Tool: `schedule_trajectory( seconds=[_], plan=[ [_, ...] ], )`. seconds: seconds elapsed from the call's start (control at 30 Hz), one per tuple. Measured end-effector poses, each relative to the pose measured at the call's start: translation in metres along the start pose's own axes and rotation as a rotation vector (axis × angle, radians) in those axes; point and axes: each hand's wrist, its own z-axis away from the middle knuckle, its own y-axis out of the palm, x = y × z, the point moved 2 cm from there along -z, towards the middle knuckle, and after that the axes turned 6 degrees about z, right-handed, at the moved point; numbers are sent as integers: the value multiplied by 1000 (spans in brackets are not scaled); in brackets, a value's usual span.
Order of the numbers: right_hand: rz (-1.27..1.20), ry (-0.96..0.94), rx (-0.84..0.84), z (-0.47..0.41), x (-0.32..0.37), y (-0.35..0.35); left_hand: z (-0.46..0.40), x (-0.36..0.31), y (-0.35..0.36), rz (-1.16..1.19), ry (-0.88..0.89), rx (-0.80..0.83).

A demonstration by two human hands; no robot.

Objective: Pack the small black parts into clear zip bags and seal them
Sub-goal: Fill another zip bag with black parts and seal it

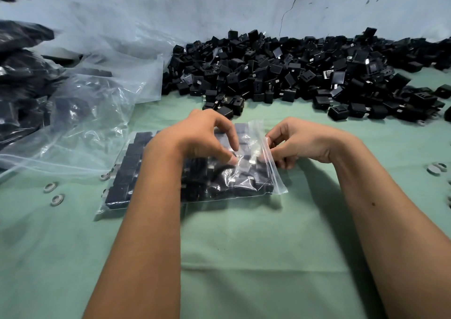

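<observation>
- Your zip bag [190,172] lies flat on the green counter [244,245] just in front of you, its open mouth turned toward your right side.
- It looks nearly full: rows of small black parts [127,165] sit packed side by side under the clear film, some showing little metal tabs.
- Your left hand [195,135] rests on top of the bag, fingers curled down and pressing the film near the mouth; it seems to pin the load rather than close round anything.
- Your right hand [295,140] has its grip together on the zip strip [268,157], thumb and fingers pinching the bag's edge.
- Expect the film to be thin, soft and slippery, while the filled bag is probably fairly heavy and lumpy, so the parts may slide toward the mouth if you lift that end.
- Take hold at the zip strip itself, not the loose film, and keep the load pressed back so nothing sits between the tracks.
- The loose pile of black parts [305,74] lies well beyond the bag by the wall, and a large clear sack [80,99] of more stock is at your left.
- A few metal rings [57,199] lie on the counter near the bag's left end.
</observation>
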Motion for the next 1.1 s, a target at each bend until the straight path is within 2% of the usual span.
schedule_trajectory(
  seconds=[0.1,0.4,0.63,0.93,1.03,1.1],
  plan=[
    [69,4,0,0,3,2,3,-4,1,-72,-32,42],
    [-78,-7,42,2,-2,-1,-1,-5,5,-117,-24,62],
    [33,24,38,2,0,-1,-4,-4,8,-135,-47,69],
    [60,30,59,2,8,4,-3,-4,11,-223,-40,73],
    [85,25,44,2,7,3,-6,-3,10,-133,-22,37],
    [113,21,24,2,4,2,-9,-1,11,24,-1,-81]
  ],
)
